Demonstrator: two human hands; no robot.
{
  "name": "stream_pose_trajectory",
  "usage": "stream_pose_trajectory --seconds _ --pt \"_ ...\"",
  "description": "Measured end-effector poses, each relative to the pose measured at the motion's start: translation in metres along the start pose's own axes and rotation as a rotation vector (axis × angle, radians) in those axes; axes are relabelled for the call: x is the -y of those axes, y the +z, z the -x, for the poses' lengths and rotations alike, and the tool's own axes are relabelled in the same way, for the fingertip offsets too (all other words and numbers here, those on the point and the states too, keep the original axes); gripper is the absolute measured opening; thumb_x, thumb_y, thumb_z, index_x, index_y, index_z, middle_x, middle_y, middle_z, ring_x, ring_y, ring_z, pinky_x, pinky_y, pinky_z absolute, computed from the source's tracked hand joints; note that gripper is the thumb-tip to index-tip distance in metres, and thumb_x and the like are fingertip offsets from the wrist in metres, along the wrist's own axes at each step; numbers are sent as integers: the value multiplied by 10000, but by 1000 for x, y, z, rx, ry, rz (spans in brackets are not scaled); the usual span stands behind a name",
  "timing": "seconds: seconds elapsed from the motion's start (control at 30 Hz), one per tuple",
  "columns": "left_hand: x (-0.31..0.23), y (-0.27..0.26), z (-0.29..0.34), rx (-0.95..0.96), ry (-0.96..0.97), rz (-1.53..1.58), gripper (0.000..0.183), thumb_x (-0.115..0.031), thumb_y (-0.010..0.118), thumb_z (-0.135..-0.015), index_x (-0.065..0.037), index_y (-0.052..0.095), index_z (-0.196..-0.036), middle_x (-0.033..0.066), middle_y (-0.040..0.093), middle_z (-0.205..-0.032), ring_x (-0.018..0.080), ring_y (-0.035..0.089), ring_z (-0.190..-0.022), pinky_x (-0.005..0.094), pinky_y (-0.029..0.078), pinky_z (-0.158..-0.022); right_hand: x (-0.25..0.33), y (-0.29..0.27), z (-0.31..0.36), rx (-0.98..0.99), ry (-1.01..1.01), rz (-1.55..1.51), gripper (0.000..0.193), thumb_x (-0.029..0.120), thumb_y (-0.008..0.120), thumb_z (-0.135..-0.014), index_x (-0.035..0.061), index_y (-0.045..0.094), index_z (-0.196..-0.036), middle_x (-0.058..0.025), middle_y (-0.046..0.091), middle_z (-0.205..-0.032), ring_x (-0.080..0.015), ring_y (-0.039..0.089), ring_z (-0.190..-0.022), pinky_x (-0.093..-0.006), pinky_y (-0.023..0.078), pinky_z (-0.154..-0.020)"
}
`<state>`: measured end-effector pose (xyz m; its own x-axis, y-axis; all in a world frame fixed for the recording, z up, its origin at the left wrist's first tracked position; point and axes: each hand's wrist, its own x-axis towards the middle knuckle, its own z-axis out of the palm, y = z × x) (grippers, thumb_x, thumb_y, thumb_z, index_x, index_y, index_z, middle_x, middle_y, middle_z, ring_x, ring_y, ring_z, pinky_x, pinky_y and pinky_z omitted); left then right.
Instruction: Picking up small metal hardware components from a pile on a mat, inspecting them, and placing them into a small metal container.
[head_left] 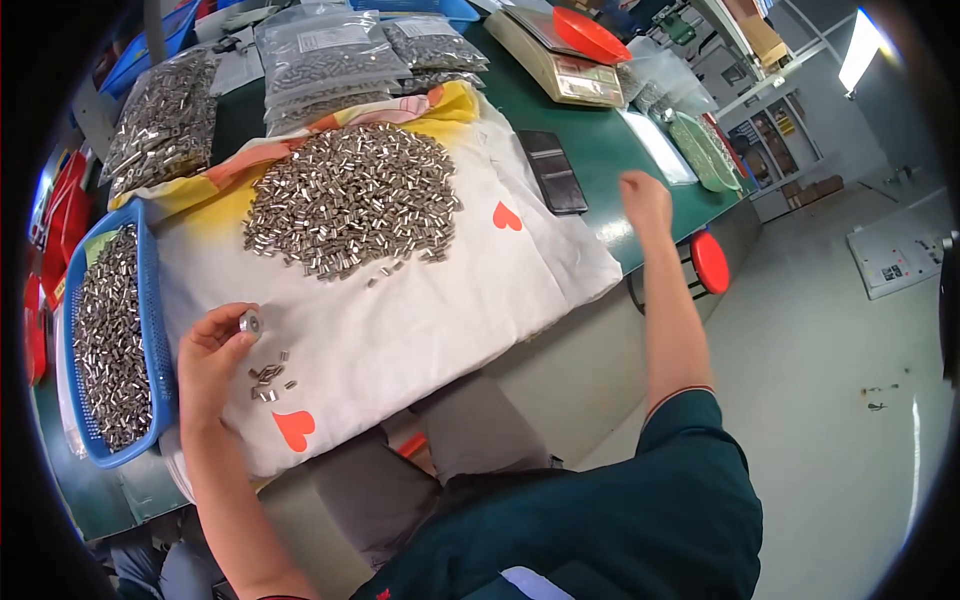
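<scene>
Between the thumb and fingers of my left hand (215, 352) is a small round metal ring-like piece (251, 323), held above the white cloth (430, 330). Just below it lie a few loose metal sleeves (266, 378). A big pile of the same short, shiny metal sleeves (350, 200) covers the far middle of the cloth. My right hand (645, 205) is raised at the right, past the cloth's edge, with its fingers curled closed. Whether anything is inside them is hidden.
A blue plastic basket (158, 350) full of metal sleeves stands at the left. Bags of metal parts (325, 60) line the back. A black wallet-like case (552, 172) lies right of the pile. Beyond are a scale (540, 55), a red dish (590, 36), a green basket (700, 150) and a red stool (709, 263).
</scene>
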<state>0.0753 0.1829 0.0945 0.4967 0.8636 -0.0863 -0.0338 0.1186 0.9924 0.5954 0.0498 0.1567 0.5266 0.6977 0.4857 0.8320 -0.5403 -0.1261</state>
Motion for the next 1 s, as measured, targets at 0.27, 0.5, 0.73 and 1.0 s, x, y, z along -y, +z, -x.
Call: stream_pose_trajectory --seconds 0.27,0.5,0.73,1.0 --pt "2 -13 10 -29 32 -2 291 43 575 -701 11 551 -989 86 584 -988 138 552 -885 248 419 -816 -67 21 -4 556 159 345 146 165 561 -695 107 645 -799 -128 608 -875 -293 583 -820 -377 464 -731" --pt "2 -11 6 -6 48 25 300 58 560 -696 4 553 -991 89 585 -982 135 560 -866 242 433 -793 -74 38 -12 509 105 520 143 92 557 -678 12 619 -779 -179 602 -866 -314 581 -833 -374 479 -708" --pt "1 -10 9 6 34 68 297 56 583 -695 14 554 -987 81 592 -964 118 559 -851 226 435 -775 -75 30 -1 504 97 471 225 156 575 -639 2 604 -799 -170 599 -877 -318 569 -833 -365 459 -743" --pt "-9 3 7 48 16 44 279 65 572 -699 23 563 -975 50 593 -923 95 549 -829 213 433 -758 -123 24 4 301 486 -419 214 68 549 -701 6 589 -901 -57 590 -728 -132 563 -655 -242 440 -573"
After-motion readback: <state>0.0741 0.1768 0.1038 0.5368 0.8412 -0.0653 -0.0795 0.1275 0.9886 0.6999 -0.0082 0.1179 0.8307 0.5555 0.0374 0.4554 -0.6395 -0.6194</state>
